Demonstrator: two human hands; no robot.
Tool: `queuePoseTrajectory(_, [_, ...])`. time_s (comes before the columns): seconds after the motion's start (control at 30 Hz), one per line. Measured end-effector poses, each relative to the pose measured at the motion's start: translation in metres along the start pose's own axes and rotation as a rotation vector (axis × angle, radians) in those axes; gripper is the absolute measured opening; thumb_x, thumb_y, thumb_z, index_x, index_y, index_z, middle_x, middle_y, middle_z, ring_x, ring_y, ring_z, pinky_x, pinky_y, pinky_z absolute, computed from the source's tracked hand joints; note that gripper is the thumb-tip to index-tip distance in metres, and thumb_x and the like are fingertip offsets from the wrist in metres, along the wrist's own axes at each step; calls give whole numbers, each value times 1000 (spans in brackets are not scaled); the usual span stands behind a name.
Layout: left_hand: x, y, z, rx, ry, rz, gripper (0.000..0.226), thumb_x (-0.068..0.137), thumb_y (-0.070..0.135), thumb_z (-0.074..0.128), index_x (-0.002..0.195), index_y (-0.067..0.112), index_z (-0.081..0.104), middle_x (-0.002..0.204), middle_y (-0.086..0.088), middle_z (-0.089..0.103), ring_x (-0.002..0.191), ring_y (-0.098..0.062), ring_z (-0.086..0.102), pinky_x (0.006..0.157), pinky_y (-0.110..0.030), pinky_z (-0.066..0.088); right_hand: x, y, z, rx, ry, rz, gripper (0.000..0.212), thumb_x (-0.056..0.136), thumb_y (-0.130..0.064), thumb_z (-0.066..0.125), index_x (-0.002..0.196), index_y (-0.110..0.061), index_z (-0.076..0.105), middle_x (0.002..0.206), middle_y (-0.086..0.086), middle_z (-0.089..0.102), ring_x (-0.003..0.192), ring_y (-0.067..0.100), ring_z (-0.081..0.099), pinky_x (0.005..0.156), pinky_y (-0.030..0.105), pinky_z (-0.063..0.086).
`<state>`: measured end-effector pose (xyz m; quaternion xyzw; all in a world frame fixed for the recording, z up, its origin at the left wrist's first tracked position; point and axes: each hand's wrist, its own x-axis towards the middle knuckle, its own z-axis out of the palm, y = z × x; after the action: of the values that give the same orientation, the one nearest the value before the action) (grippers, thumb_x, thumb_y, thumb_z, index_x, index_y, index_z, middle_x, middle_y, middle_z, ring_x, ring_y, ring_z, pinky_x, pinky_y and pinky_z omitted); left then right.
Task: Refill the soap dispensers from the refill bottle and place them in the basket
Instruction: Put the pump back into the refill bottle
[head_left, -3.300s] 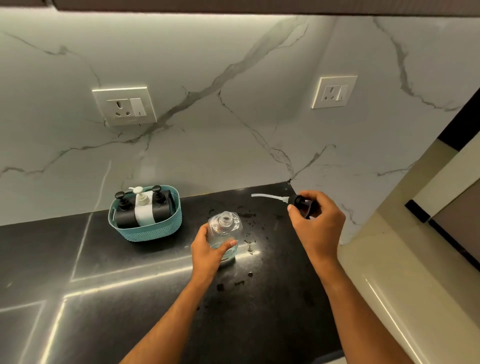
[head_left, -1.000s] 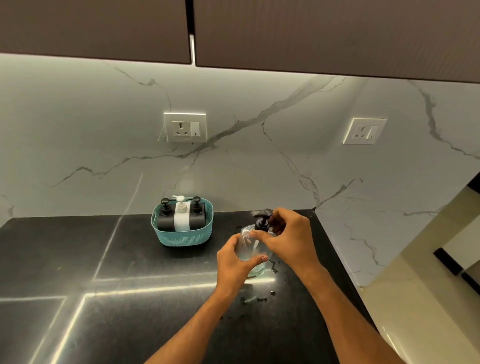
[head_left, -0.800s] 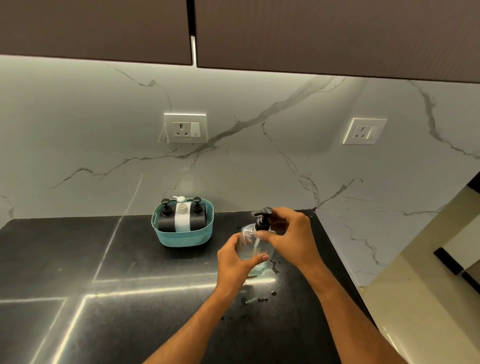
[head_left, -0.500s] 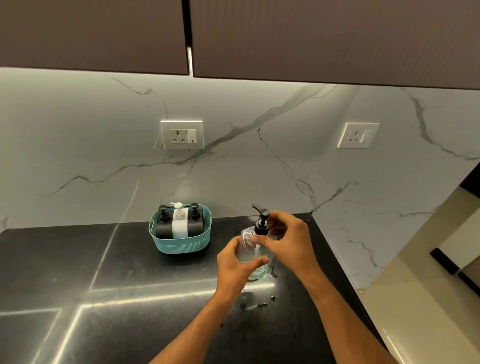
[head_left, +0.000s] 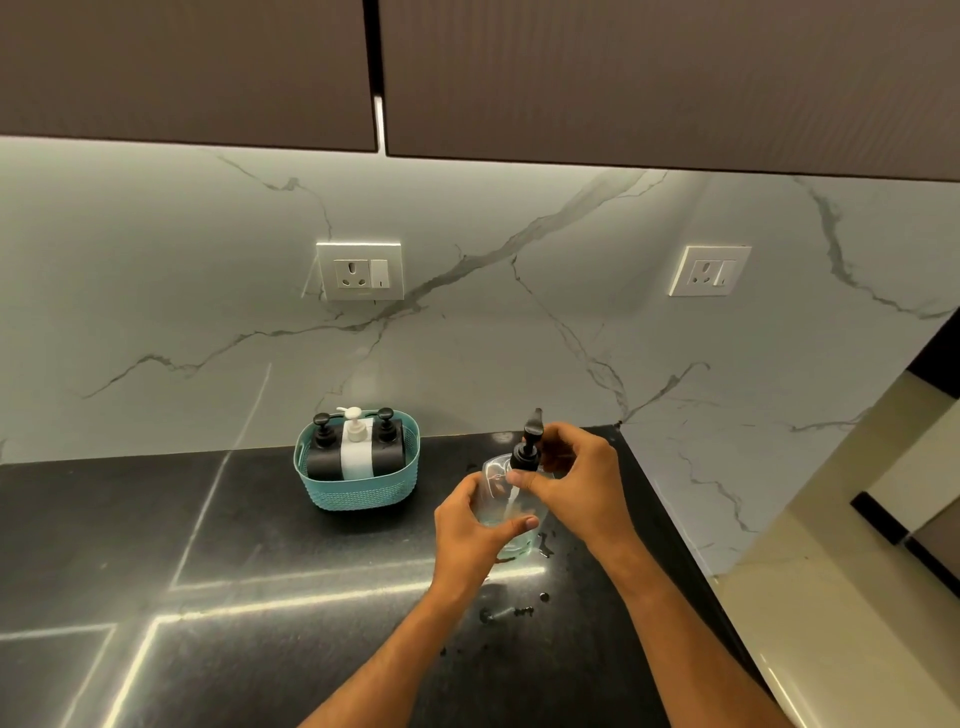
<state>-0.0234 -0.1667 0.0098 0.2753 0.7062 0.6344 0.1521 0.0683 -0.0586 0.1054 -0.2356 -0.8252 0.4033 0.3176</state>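
Left hand (head_left: 475, 525) gripping clear rounded dispenser (head_left: 506, 501), right hand (head_left: 576, 480) pinching black pump (head_left: 527, 447), glossy black counter (head_left: 208, 571)

The left hand (head_left: 475, 525) covers the near side of the clear dispenser (head_left: 511, 499), so its liquid level is hard to tell. The right hand (head_left: 576, 478) hides the far side of the black pump (head_left: 527, 449) above that bottle. Left of the dispenser, the basket (head_left: 358, 488) wall conceals its three bottles' lower parts. Both forearms are cut off by the bottom edge.
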Motion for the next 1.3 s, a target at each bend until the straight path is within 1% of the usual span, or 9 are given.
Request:
queuePoseTrajectory(0.2, [0, 1, -2, -6, -1, -9, 57, 59, 44, 95, 107, 33, 66, 100, 11, 74, 96, -7, 70, 80, -20, 59, 0, 0, 6, 14, 17, 37, 50, 65, -37, 94, 105, -20, 69, 97, -11, 72, 89, 5, 69, 76, 7, 53])
queuePoseTrajectory(0.33, [3, 2, -5, 3, 0, -6, 59, 58, 43, 96, 109, 33, 67, 101, 12, 74, 96, -6, 70, 81, -19, 59, 2, 0, 2, 40, -13, 29, 45, 71, -26, 92, 110, -16, 73, 101, -8, 75, 91, 5, 70, 88, 20, 58])
queuePoseTrajectory(0.53, [3, 3, -4, 6, 11, 6, 54, 61, 38, 98, 105, 33, 67, 96, 13, 74, 94, -8, 71, 80, -20, 59, 3, -7, 7, 25, 16, 24, 49, 64, -34, 96, 100, -22, 66, 92, -16, 68, 84, -1, 67, 74, 4, 50])
queuePoseTrajectory(0.67, [6, 3, -7, -6, -1, 4, 57, 62, 33, 99, 110, 30, 69, 98, 12, 75, 95, -10, 72, 83, -27, 61, 3, -7, 2, 57, 9, -21, 48, 70, -26, 93, 111, -16, 72, 100, -8, 73, 91, 8, 70, 78, 8, 53])
queuePoseTrajectory(0.73, [7, 3, -8, 5, 5, 10, 58, 61, 34, 99, 110, 29, 69, 98, 11, 75, 94, -10, 72, 83, -27, 61, 5, -7, 1, 50, -3, -35, 42, 70, -21, 93, 107, -15, 73, 96, -7, 73, 88, 8, 70, 76, 8, 53])
queuePoseTrajectory(0.83, [8, 1, -6, 18, 9, 8, 57, 59, 37, 99, 107, 30, 68, 97, 12, 74, 94, -9, 71, 82, -27, 61, 7, -8, 5, 6, 18, -29, 43, 66, -31, 95, 97, -16, 70, 90, -6, 72, 83, 9, 70, 72, 11, 55])
queuePoseTrajectory(0.93, [7, 0, -6, 19, 13, 1, 58, 59, 42, 98, 108, 32, 68, 98, 12, 74, 95, -9, 71, 84, -27, 61, 7, -5, 6, -1, 10, -21, 48, 65, -38, 94, 102, -21, 69, 93, -7, 72, 86, 9, 69, 76, 12, 55])
queuePoseTrajectory(1.1, [10, 0, -7, 21, 2, -2, 59, 60, 36, 100, 109, 29, 69, 98, 10, 75, 94, -13, 72, 84, -30, 62, 7, -4, 0, 15, -19, -58, 41, 72, -20, 93, 109, -18, 74, 99, -5, 75, 91, 9, 71, 83, 17, 58])
queuePoseTrajectory(1.3, [7, 1, -5, 23, 17, 1, 57, 57, 44, 98, 105, 33, 68, 97, 12, 74, 94, -8, 70, 82, -24, 60, 8, -5, 6, -41, 44, -9, 49, 61, -47, 94, 92, -18, 68, 86, -8, 71, 79, 9, 69, 70, 12, 56])
